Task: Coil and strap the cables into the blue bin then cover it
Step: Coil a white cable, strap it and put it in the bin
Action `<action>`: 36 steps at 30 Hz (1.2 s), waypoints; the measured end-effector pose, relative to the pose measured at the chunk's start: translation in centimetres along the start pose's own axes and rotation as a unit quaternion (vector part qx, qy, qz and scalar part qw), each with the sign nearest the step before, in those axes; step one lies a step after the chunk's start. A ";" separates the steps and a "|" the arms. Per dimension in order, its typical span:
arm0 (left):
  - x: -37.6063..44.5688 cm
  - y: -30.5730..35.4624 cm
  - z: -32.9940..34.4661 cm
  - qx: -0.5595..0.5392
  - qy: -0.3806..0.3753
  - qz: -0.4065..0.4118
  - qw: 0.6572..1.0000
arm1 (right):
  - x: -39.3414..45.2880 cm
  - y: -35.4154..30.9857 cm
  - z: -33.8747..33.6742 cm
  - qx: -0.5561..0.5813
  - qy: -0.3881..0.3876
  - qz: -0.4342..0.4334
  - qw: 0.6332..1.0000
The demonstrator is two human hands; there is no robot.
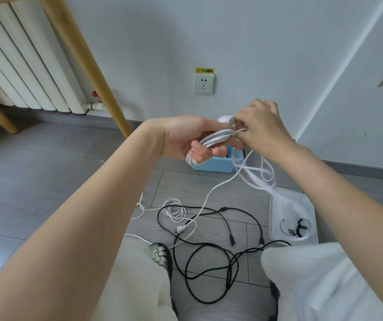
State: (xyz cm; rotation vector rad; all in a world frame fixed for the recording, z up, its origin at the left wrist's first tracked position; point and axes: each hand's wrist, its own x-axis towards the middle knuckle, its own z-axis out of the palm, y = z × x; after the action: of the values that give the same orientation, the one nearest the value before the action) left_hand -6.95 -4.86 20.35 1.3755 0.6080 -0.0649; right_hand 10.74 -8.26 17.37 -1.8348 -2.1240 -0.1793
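Apparently to keep the loops together, the left hand (185, 137) grips the white cable (211, 140) coil above the blue bin (216, 165) on the floor, while the right hand (262, 126) pinches the loose strand for winding.

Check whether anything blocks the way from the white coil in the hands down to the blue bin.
Nothing visible does. The white coil sits in the left hand, directly above the blue bin, whose white lid lies off on the floor.
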 end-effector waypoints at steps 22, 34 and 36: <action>3.2 1.6 0.8 -0.209 0.332 0.126 0.911 | -0.8 -1.8 -0.9 0.466 -0.229 0.208 0.829; 3.1 -0.6 -0.9 0.157 0.482 -0.013 0.862 | -0.3 3.2 -1.2 0.384 0.031 0.352 0.853; 3.5 -1.4 -0.8 0.214 0.496 -0.047 0.840 | -0.1 3.3 -1.3 0.356 0.077 0.347 0.864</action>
State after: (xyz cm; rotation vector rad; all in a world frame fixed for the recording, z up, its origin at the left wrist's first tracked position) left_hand -4.79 -3.35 17.54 1.7766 1.6053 0.4995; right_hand 14.23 -8.15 18.13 -1.8586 -1.0633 0.5392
